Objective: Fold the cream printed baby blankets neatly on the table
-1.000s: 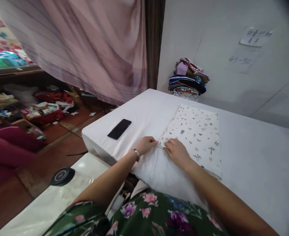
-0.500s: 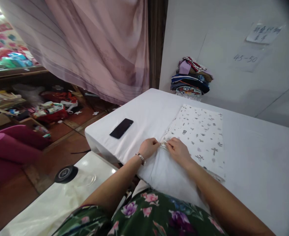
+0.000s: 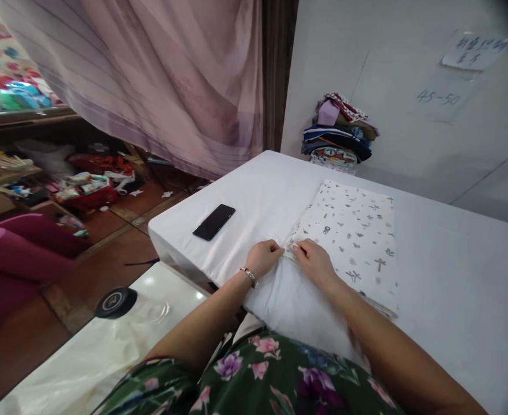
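Note:
A folded white cloth (image 3: 352, 230) with small grey and brown prints lies flat on the white-covered table (image 3: 444, 288). At its near left corner my left hand (image 3: 263, 257) pinches the cloth's edge between thumb and fingers; a bracelet circles that wrist. Close beside it, my right hand (image 3: 315, 263) is closed in a pinch on the same edge, with a bit of white showing at the fingertips. The exact part of the edge held is too small to make out. Left of my hands rests a black phone (image 3: 214, 222).
A stack of folded clothes (image 3: 340, 135) stands at the back by the wall. Pink curtain (image 3: 185, 75) hangs behind the table. At lower left, a black round lid (image 3: 116, 302) sits on a white surface. Rolled magenta mats (image 3: 16, 259) and a red box (image 3: 85, 193) occupy the floor.
My hands stay at the cloth's corner with hardly any movement; the right fingertips have shifted slightly. The whole view has moved a little.

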Demonstrator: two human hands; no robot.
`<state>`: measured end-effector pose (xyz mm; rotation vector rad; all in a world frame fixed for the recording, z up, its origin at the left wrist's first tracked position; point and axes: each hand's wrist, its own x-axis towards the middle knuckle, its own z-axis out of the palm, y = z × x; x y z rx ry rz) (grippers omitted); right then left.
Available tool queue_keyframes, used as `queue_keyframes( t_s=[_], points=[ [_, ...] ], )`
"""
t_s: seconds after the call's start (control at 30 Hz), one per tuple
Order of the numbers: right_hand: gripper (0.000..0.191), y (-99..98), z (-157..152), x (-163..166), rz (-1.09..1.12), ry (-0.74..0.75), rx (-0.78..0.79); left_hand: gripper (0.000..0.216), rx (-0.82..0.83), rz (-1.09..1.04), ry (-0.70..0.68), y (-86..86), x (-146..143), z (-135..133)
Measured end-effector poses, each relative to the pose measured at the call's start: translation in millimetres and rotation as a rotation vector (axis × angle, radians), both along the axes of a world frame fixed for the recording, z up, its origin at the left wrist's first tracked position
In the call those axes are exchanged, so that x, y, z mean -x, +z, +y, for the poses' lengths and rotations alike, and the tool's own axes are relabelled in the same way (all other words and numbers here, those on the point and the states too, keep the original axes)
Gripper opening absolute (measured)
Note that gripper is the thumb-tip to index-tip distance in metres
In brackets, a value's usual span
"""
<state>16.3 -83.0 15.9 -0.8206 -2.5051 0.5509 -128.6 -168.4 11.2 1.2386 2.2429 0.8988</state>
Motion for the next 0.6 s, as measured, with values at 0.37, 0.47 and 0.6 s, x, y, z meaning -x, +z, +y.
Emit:
queue_keyframes(
  t_s=[0.37,0.47,0.6],
  points=[
    [0.023,1.3,-7.2,9.4,-0.093,0.006,-0.119,0.017,-0.042,-0.085,-0.006,2.3,-0.7,-1.4],
    [0.023,-1.0,-3.5,8.6,-0.048,0.031,-0.043,0.017,-0.049,-0.073,-0.01,0.8,-0.3,-1.2],
    [0.027,-0.7,1.6,7.0,0.058,-0.026,0.057,0.019,-0.038,-0.052,-0.009,-2.0,0.5,-1.0]
  ],
)
